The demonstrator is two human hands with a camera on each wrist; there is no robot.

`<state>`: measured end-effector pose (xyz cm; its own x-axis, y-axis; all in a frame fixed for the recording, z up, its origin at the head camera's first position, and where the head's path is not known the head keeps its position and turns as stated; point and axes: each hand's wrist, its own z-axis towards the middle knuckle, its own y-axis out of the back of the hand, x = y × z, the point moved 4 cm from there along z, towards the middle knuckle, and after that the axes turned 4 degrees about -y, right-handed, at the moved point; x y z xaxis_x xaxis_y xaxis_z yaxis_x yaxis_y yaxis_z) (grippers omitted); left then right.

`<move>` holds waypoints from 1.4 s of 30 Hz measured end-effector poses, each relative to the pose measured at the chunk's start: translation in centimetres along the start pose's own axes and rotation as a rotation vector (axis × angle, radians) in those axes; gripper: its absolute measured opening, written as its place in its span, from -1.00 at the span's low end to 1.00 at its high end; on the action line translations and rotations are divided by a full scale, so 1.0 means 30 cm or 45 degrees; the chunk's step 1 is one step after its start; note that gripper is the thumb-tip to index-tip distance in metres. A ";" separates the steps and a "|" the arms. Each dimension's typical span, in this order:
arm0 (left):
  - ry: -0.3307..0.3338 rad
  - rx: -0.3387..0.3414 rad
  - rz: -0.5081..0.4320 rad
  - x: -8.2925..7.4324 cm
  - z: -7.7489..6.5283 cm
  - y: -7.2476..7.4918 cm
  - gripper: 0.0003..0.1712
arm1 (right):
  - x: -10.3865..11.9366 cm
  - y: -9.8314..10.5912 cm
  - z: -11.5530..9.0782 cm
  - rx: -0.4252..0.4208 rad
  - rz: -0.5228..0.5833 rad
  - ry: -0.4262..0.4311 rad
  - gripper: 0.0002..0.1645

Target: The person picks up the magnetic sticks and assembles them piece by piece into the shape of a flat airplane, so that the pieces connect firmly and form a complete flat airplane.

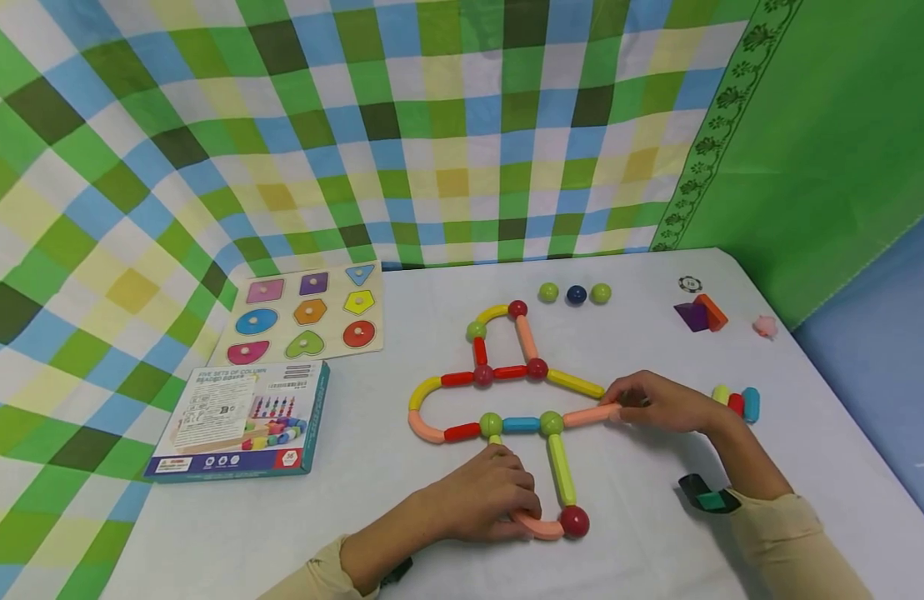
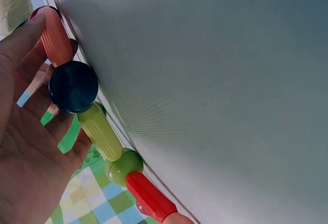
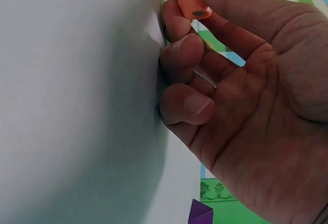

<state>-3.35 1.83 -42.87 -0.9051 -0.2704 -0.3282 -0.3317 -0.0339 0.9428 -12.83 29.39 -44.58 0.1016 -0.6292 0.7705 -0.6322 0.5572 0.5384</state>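
Note:
A figure of coloured sticks and balls lies flat on the white table. My left hand [image 1: 484,492] is over its lower left part and pinches a curved salmon stick [image 1: 542,528] between thumb and fingers. That stick meets a red ball [image 1: 575,522] on one side and a dark blue ball [image 2: 74,86] on the other, which the hand hides in the head view. My right hand [image 1: 660,402] pinches the free end of a straight salmon stick [image 1: 587,416], whose other end meets a green ball [image 1: 551,423]. Just above, a yellow stick [image 1: 576,383] ends at the right fingertips.
Loose balls [image 1: 576,294] lie behind the figure. Short sticks [image 1: 736,402], a purple block [image 1: 691,316], an orange block [image 1: 711,312] and a small pink toy [image 1: 765,326] are at the right. A shape puzzle board [image 1: 327,335] and a toy box [image 1: 240,421] lie at the left.

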 end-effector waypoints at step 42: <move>0.605 -0.145 0.164 0.235 0.074 0.088 -0.63 | 0.044 0.032 0.124 -0.383 -0.316 -0.267 -0.76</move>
<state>-11.20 1.97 -42.83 -0.7069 -0.6865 -0.1705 -0.1699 -0.0692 0.9830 -16.16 27.09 -44.32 0.0446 -0.8427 0.5365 -0.3535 0.4889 0.7975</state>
